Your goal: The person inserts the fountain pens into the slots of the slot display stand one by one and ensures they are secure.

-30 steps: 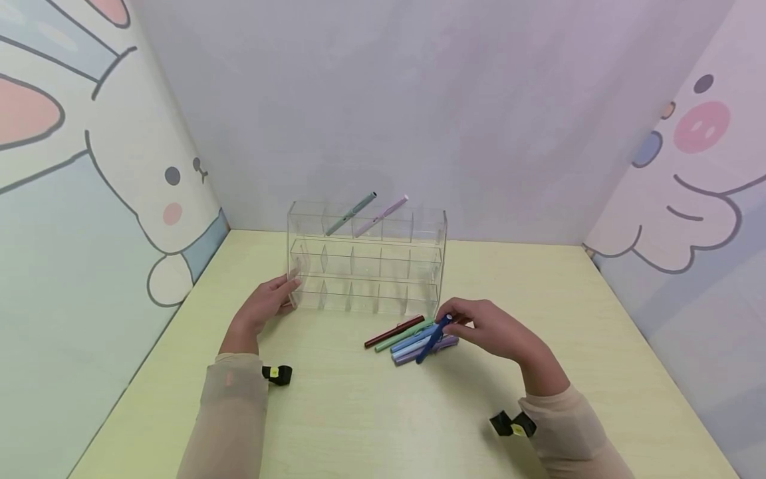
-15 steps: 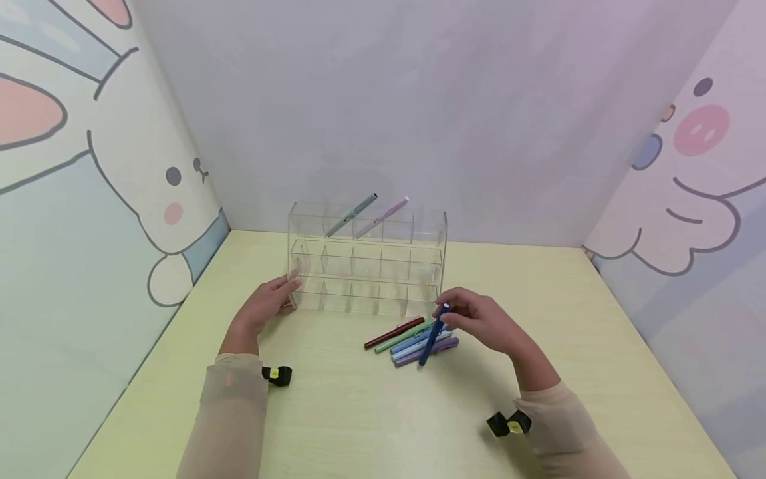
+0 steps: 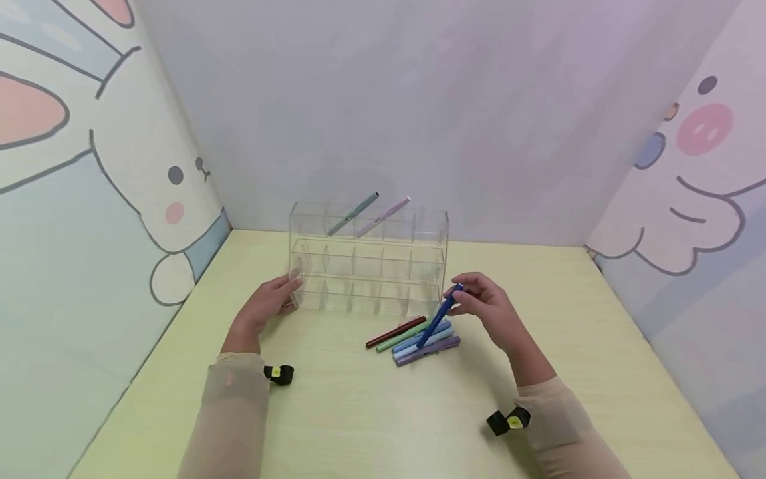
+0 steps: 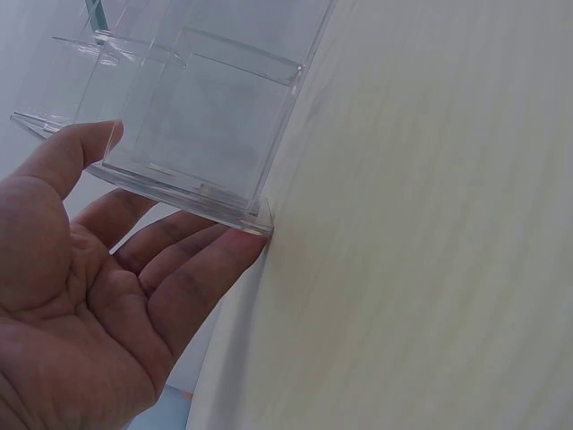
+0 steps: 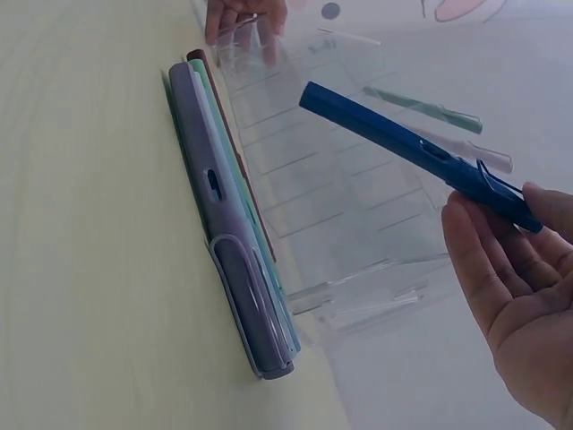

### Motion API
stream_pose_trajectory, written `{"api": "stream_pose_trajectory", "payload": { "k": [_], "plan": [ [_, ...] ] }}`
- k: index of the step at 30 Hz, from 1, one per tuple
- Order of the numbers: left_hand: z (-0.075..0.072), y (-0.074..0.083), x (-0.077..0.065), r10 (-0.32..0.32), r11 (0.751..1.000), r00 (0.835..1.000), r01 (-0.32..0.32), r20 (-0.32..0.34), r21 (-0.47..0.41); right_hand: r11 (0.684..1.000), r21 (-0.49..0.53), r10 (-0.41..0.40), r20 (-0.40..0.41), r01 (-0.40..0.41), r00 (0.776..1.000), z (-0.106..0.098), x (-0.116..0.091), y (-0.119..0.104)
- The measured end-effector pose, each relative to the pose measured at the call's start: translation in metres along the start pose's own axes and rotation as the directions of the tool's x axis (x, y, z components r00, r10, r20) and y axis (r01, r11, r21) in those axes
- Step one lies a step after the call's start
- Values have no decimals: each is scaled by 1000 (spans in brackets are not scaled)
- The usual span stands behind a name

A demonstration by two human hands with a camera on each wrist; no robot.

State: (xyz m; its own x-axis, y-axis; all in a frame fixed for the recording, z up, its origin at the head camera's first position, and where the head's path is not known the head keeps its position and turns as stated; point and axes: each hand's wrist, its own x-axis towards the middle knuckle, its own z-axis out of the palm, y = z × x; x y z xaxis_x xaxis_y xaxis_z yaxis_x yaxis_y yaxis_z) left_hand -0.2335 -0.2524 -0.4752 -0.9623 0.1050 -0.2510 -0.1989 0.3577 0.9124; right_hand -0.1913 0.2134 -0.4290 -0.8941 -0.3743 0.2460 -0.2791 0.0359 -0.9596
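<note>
Between thumb and fingers, my right hand (image 3: 487,313) holds a dark blue fountain pen (image 3: 439,316) near its capped end. The pen slants, its other end over several pens on the table; in the right wrist view the blue pen (image 5: 385,132) is off the table. A clear tiered pen rack (image 3: 368,267) stands behind them. My left hand (image 3: 266,306) grips the rack's left side, thumb at the front edge and fingers along the outer wall (image 4: 188,193). In the rack's top row lean a grey-green pen (image 3: 353,214) and a pale pink pen (image 3: 383,217).
The loose pens lie side by side in front of the rack's right half, from a dark red pen (image 3: 395,332) to a purple pen (image 3: 427,350). Cartoon-printed walls (image 3: 173,219) enclose the pale wooden table (image 3: 335,406) at the sides, with a grey backdrop behind.
My right hand has lifted the dark blue pen up and slightly right, away from the loose pens. The left hand has stayed at the rack's side.
</note>
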Motion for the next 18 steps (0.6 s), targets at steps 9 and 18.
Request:
{"api": "stream_pose_trajectory", "payload": {
  "k": [9,18],
  "plan": [
    [-2,3,0,-2,1000,1000,2,6,-28,997,51,-52,-91,57,995,-3,17,-2],
    [-1,4,-2,-4,1000,1000,4,-5,-11,979,160,-94,-180,124,979,-7,47,-20]
  ]
}}
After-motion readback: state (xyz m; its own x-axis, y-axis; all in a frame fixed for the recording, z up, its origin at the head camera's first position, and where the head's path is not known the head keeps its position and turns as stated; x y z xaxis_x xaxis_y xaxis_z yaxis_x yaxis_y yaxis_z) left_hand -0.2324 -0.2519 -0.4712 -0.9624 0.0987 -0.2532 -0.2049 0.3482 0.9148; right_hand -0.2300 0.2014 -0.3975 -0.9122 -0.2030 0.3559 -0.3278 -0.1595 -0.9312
